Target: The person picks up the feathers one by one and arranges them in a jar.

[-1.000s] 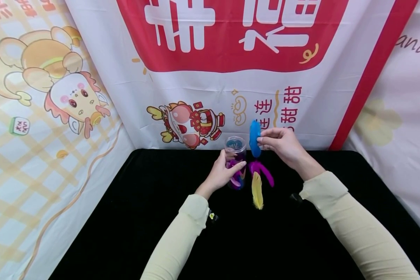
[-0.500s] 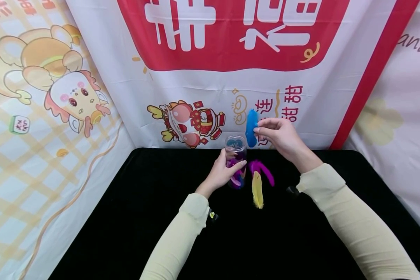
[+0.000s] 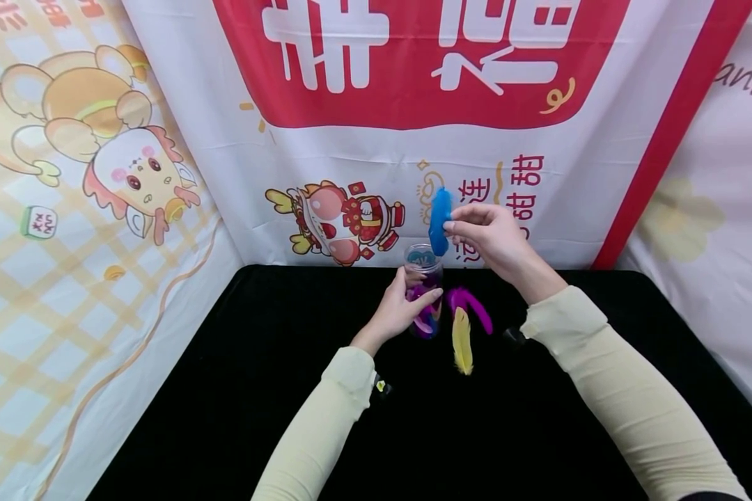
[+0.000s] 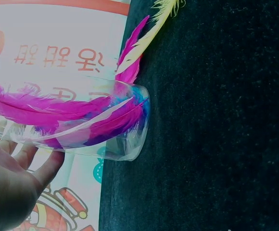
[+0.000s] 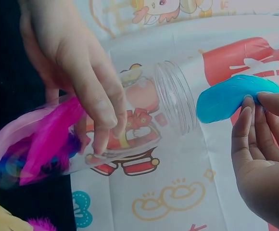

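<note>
Seen from the head camera, the left hand (image 3: 400, 307) comes in from the jar's 8 o'clock side and grips the clear jar (image 3: 432, 280), its thumb across the front and its fingers around the far side. The jar stands with its open mouth upward near the back edge of the black table (image 3: 507, 417), and pink, purple and blue feathers (image 4: 72, 118) are bunched in its lower part. Towards 1 o'clock from the jar, the right hand (image 3: 491, 236) pinches a blue feather (image 3: 440, 221) between thumb and fingertips. That feather is held nearly upright, its lower end just beside the jar's rim; whether the two touch, I cannot tell. A curved purple feather (image 3: 476, 309) lies on the table at the jar's 4 o'clock, and a yellow feather (image 3: 461, 341) partly overlaps it, pointing to 6 o'clock. Beyond the table, at 12 o'clock, hangs a printed white cloth (image 3: 363, 153).
</note>
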The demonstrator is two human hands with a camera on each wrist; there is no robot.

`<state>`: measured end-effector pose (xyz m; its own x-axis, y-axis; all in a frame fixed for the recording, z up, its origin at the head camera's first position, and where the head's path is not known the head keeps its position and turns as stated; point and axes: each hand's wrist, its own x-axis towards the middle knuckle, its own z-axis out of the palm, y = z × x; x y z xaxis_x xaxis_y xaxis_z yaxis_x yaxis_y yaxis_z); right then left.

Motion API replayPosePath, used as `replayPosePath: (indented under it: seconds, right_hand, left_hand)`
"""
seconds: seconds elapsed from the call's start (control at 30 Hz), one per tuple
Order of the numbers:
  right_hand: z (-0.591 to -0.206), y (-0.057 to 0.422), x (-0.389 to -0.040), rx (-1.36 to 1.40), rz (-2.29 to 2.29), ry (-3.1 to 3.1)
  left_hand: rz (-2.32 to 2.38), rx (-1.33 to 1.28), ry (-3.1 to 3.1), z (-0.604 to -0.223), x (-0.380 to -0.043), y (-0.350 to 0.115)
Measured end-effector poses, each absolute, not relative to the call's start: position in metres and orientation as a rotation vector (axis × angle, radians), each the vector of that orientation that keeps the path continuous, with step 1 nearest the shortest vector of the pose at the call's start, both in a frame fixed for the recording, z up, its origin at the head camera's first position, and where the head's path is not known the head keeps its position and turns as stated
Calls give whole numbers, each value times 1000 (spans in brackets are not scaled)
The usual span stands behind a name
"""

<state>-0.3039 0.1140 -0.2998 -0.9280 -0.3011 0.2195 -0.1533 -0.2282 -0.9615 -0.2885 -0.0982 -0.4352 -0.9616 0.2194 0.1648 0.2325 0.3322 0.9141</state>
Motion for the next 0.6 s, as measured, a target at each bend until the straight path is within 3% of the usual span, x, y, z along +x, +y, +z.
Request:
replayPosePath:
  seconds: [0.6]
  right_hand:
    - [-324,109,-313,-535,-2108,2087]
  left_hand:
    - [-1795,-422,-2554,-433,-285,-98]
